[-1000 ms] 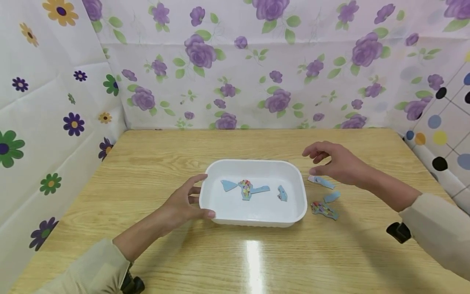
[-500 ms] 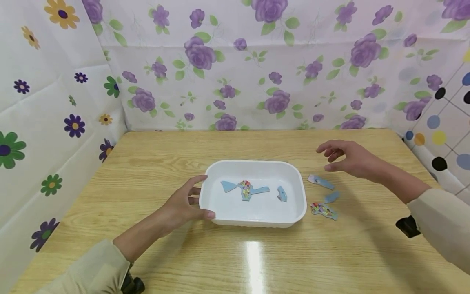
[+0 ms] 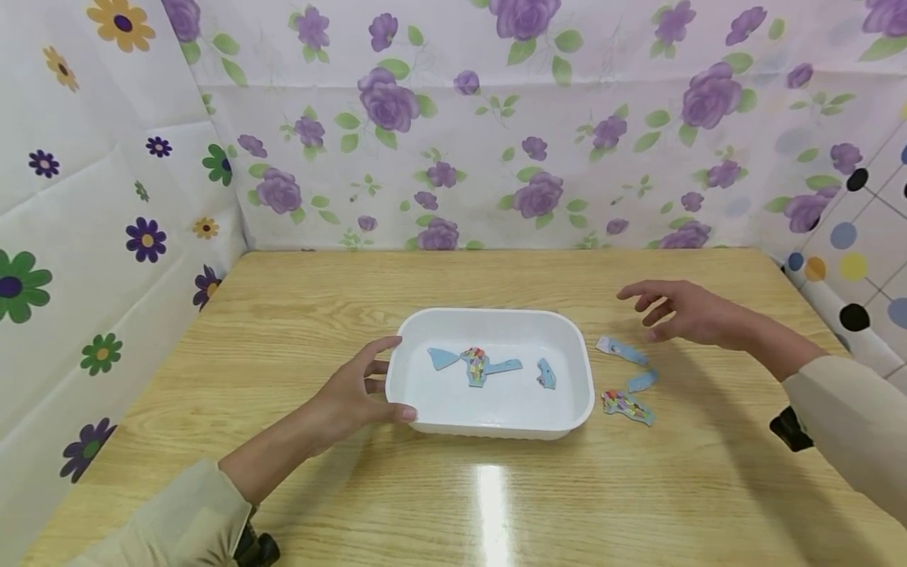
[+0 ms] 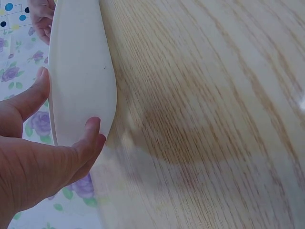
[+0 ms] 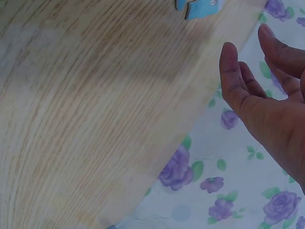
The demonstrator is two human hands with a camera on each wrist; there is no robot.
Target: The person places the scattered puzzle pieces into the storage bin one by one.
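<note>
A white plastic tray [image 3: 496, 409] sits mid-table, holding several puzzle pieces. Inside it are a blue triangular piece [image 3: 442, 358], a multicoloured piece [image 3: 475, 367] touching a narrow blue strip [image 3: 504, 366], and a small blue piece [image 3: 546, 373] at the right. My left hand [image 3: 352, 386] grips the tray's left end, thumb over the front corner and fingers along the side wall. My right hand [image 3: 690, 311] hovers with nothing in it, fingers loosely bent. Below it lie a long blue piece [image 3: 623, 350], a short blue piece [image 3: 642, 381] and a multicoloured piece [image 3: 627, 406].
The wooden table [image 3: 319, 488] extends around the tray on all sides. A floral cloth [image 3: 482, 165] hangs along its back edge. Printed sheets with daisies [image 3: 145, 236] and coloured dots [image 3: 850, 268] stand at the left and right.
My right hand has moved right, away from the tray, then slightly lower, its fingers spreading a little. My left hand, the tray and the pieces stay where they were.
</note>
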